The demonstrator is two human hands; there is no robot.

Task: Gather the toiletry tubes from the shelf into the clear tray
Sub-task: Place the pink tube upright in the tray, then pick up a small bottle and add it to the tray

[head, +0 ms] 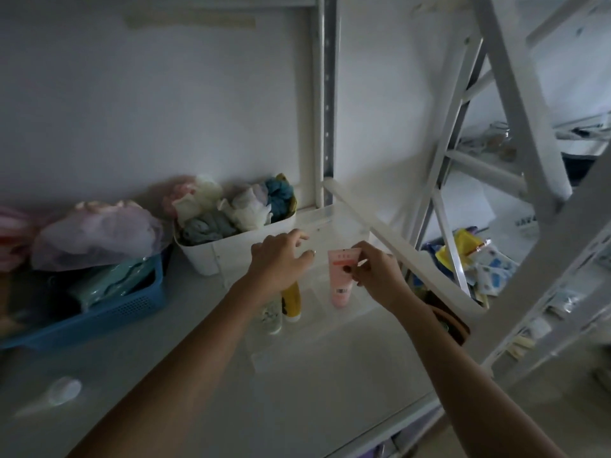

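Observation:
A clear tray (334,219) stands on the white shelf (205,375), right of centre. A yellow tube (291,300) and a pale flowered tube (270,317) lie in its left part, caps toward me. My right hand (375,271) pinches the crimped end of a pink tube (340,279), which hangs cap down in the tray's right part. My left hand (281,261) hovers over the tray's left half with fingers spread and nothing in it. One white tube (54,396) lies on the shelf at the near left.
A white bin (211,256) of rolled cloths stands just left of the tray. A blue basket (125,309) with bagged items sits further left. A white rack post (325,94) rises behind the tray, and a slanted ladder frame (515,104) stands to the right.

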